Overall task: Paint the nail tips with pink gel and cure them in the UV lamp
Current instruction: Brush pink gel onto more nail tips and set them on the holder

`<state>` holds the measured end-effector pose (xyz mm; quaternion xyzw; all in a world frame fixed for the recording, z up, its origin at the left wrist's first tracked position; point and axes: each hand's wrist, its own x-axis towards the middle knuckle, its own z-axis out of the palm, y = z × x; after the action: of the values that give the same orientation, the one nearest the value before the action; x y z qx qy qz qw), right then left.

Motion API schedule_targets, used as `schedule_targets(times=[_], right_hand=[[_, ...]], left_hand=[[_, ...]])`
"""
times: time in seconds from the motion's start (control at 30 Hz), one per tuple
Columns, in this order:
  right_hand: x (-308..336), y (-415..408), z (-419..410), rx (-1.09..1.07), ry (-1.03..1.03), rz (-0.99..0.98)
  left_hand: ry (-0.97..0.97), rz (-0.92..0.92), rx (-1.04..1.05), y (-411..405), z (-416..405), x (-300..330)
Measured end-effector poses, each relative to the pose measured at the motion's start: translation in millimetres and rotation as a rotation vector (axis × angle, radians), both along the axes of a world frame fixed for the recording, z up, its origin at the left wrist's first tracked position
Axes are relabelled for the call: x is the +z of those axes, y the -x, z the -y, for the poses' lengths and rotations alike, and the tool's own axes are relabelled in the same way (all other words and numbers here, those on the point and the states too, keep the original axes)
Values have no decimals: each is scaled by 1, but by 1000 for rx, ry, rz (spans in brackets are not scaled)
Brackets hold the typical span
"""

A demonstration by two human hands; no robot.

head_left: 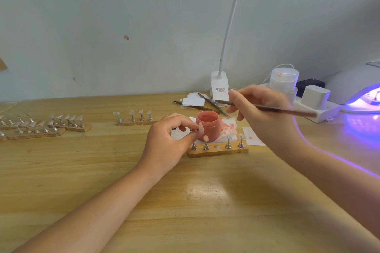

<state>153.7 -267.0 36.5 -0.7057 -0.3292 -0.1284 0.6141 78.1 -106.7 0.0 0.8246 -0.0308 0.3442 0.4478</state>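
My left hand [170, 139] pinches a small metal stand with a pale nail tip [201, 127] on it, just in front of the open pink gel jar [206, 126]. Above and to the right of the jar, my right hand [261, 109] grips a thin brush [267, 108], its tip pointing left. Below the jar lies a wooden holder [218, 152] carrying several metal stands, one with a pink tip [206, 138]. One slot in the middle of the holder has no stand. The UV lamp [357, 88] glows violet at the far right.
More wooden holders with clear tips sit at the left [41, 125] and centre back [135, 118]. Tweezers [209, 106] and paper scraps lie near a white clip lamp [219, 86]. A power strip with adapters [314, 104] stands beside the UV lamp. Stained tissue [228, 127] lies under the jar.
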Motion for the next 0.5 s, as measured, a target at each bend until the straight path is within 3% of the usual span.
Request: schedule_targets(times=[0.2,0.5], right_hand=[[23,-37,-19,26,178,-110],[14,-51,-41,-48,445,-7]], left_hand=[[7,7,-7,-1,-1,1],[-14,9,-8,-1,-1,1]])
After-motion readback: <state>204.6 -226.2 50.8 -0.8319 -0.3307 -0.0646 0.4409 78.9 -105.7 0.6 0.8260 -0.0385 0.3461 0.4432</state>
